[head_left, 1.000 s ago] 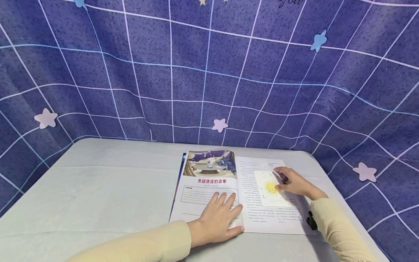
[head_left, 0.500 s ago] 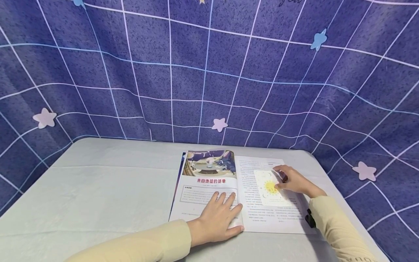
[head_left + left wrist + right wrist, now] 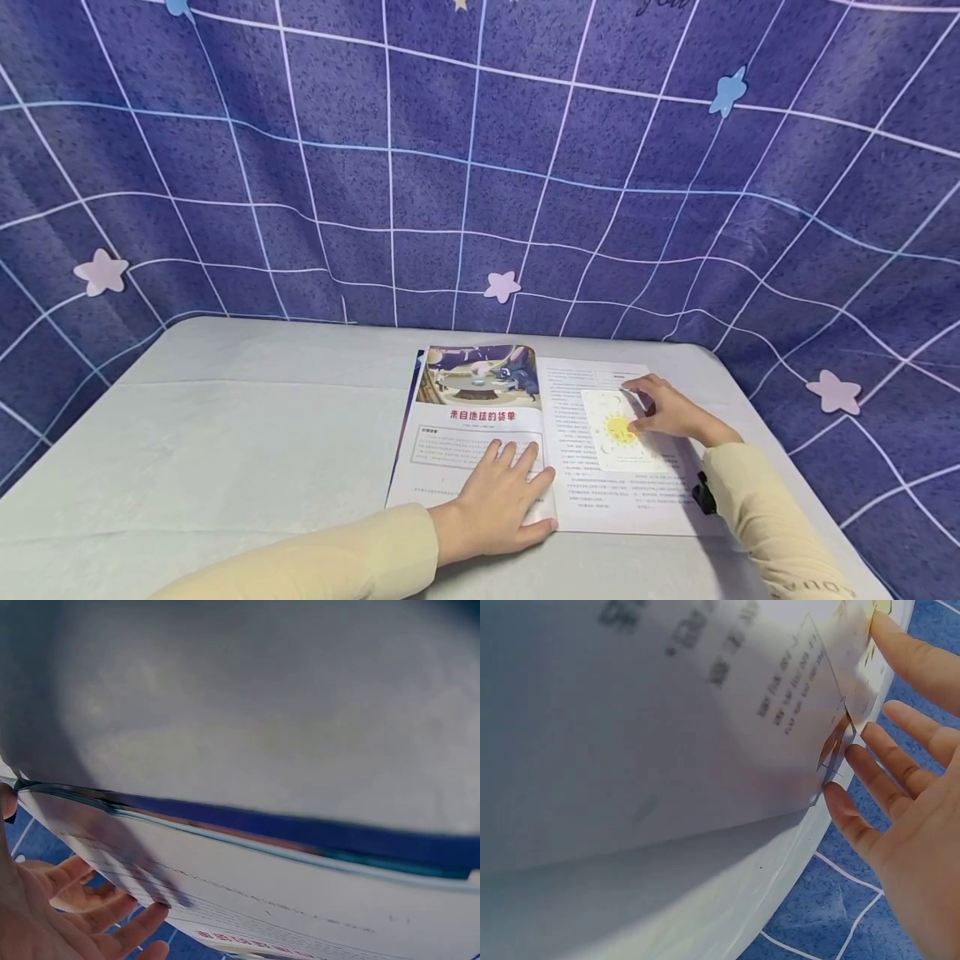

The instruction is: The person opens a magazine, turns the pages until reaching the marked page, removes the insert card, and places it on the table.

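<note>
A magazine (image 3: 478, 417) lies spread on the table, with a coloured illustration and a red title on its left page. My left hand (image 3: 498, 500) rests on the lower part of that page near the fold, fingers spread; the left wrist view also shows this hand (image 3: 82, 915). On the right page (image 3: 600, 508) sits a white card (image 3: 611, 454) printed with a yellow sun. My right hand (image 3: 678, 412) touches the card, thumb on its face and fingers by its upper right edge. In the right wrist view, the fingers (image 3: 889, 750) look nearly straight and apart.
A pale grey cloth covers the table (image 3: 225, 450), which extends to the left of the magazine. Behind and to the right hangs a blue curtain (image 3: 420, 183) with a white grid and stars. A small black object (image 3: 703, 493) sits at the right wrist.
Both hands stay almost in place, as do the magazine and the card. The right forearm has shifted very slightly to the left.
</note>
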Action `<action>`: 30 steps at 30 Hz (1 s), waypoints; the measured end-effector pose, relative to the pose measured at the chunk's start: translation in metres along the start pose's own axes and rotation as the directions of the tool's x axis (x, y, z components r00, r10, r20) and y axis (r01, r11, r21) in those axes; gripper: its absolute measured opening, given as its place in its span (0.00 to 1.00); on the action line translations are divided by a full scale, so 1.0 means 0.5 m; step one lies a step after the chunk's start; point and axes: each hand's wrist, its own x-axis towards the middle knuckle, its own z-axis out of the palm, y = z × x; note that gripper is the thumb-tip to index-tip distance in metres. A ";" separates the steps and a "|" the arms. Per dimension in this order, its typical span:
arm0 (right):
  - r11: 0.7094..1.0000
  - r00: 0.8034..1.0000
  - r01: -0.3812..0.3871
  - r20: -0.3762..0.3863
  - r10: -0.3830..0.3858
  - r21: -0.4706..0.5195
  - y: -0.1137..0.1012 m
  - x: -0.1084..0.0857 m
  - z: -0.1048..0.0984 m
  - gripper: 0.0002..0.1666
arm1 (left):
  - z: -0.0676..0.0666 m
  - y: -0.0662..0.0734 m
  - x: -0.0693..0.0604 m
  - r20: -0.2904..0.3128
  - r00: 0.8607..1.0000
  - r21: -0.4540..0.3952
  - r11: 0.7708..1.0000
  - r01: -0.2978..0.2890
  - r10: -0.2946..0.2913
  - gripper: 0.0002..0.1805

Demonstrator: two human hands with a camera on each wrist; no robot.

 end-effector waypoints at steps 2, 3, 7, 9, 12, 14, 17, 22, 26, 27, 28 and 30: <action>1.000 1.000 -0.010 0.006 0.010 0.002 -0.003 0.001 -0.001 0.39 | 0.000 0.000 0.000 -0.004 1.000 0.002 1.000 -0.001 0.001 0.34; 1.000 1.000 -0.011 0.012 0.011 0.004 -0.004 0.002 -0.002 0.40 | 0.001 0.000 0.000 -0.008 1.000 0.003 1.000 -0.001 0.001 0.34; 1.000 0.999 -0.023 0.028 0.023 0.002 -0.006 0.004 -0.004 0.40 | 0.001 0.000 0.000 -0.015 1.000 0.003 1.000 -0.001 0.001 0.33; 1.000 0.999 -0.027 0.037 0.027 -0.003 -0.004 0.005 -0.003 0.40 | 0.000 0.000 0.001 -0.015 1.000 0.000 1.000 0.000 0.000 0.33; 0.999 0.998 -0.033 0.048 0.034 -0.008 -0.002 0.005 -0.003 0.40 | 0.000 0.000 0.001 -0.013 1.000 -0.004 1.000 -0.001 0.000 0.33; 0.999 0.998 -0.039 0.057 0.039 -0.006 0.000 0.007 -0.002 0.40 | 0.000 0.000 0.001 -0.015 1.000 -0.002 1.000 -0.001 0.001 0.33; 0.999 0.997 -0.039 0.061 0.039 -0.006 0.002 0.007 -0.003 0.40 | -0.001 0.001 0.000 -0.016 1.000 -0.001 1.000 -0.005 0.004 0.33; 0.999 0.998 -0.042 0.043 0.041 0.003 0.002 0.006 -0.002 0.40 | -0.003 0.002 -0.001 -0.024 1.000 0.002 1.000 -0.009 0.009 0.32; 0.999 0.999 -0.048 0.025 0.048 -0.008 0.000 0.005 -0.001 0.40 | -0.002 0.002 -0.001 -0.027 1.000 0.000 1.000 -0.009 0.009 0.32; 0.999 0.998 -0.051 0.021 0.051 -0.012 -0.001 0.004 -0.001 0.41 | -0.002 0.002 -0.001 -0.026 1.000 -0.003 1.000 -0.008 0.008 0.32; 0.998 0.998 -0.052 0.018 0.052 -0.019 -0.002 0.003 -0.002 0.41 | -0.002 0.002 -0.001 -0.025 1.000 -0.006 1.000 -0.008 0.008 0.32; 0.998 0.998 -0.055 0.009 0.056 -0.027 -0.002 0.002 -0.002 0.41 | -0.001 0.002 -0.001 -0.021 1.000 -0.013 1.000 -0.008 0.007 0.32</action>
